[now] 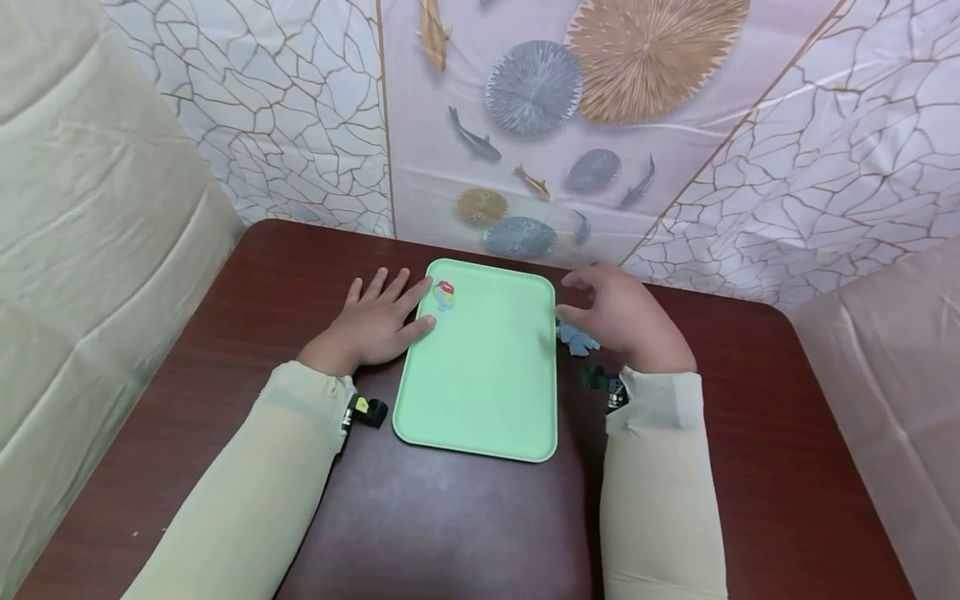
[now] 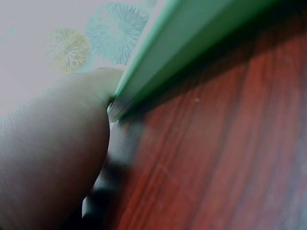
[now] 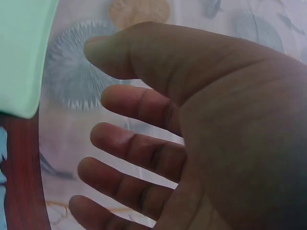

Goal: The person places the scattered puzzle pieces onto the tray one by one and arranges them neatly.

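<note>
Left hand [image 1: 373,321] lies flat on the dark red table [image 1: 225,333], fingers straight and spread, thumb and index fingertip against the left rim of the green tray [image 1: 487,375]. It grips nothing. The left wrist view shows the thumb [image 2: 57,153] pressed to the tray's rim [image 2: 192,43] right at the table surface.

Right hand [image 1: 622,312] hovers just past the tray's right edge, near its far corner. Fingers are loosely bent and apart, palm empty; the right wrist view confirms this: spread fingers [image 3: 139,143] with nothing in them, tray corner [image 3: 21,52] at upper left.

The tray sits flat, mid-table, long side running away from the person. A small red and blue item [image 1: 444,294] lies in the tray's far left corner, just beside the left index fingertip; too small to identify.

A pale blue object [image 1: 579,339] lies on the table just off the tray's right edge, under the right hand; probably a small figure, but it is mostly hidden.

Both forearms are in beige sleeves [image 1: 247,492]. Patterned wall covering [image 1: 525,125] with fish and round shapes stands behind the table.
</note>
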`<control>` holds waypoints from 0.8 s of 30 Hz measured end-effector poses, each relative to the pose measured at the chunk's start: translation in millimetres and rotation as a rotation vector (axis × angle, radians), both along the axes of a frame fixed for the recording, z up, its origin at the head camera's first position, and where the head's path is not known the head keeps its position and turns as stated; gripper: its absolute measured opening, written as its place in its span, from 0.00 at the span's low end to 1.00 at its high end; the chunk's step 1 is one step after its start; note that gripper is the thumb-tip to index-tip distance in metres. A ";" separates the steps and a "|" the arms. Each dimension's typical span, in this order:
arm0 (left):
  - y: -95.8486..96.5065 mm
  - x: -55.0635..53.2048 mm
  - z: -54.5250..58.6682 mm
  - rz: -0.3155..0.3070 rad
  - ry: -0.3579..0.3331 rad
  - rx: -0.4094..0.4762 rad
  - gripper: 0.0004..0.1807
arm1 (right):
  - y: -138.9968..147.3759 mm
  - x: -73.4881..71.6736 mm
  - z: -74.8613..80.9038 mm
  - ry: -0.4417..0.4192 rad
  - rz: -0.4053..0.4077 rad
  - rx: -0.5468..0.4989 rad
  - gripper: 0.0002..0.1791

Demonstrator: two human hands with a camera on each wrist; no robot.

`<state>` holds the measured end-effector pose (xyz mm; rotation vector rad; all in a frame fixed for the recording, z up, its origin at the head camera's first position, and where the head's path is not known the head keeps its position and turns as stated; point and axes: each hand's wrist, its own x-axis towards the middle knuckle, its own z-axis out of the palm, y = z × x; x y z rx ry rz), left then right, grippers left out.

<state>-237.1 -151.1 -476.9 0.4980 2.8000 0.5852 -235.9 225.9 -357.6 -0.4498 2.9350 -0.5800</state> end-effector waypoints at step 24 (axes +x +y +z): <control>0.7 1.9 3.1 -0.002 -0.001 0.013 0.44 | 73.0 -5.4 -20.0 -0.213 -0.120 -0.008 0.28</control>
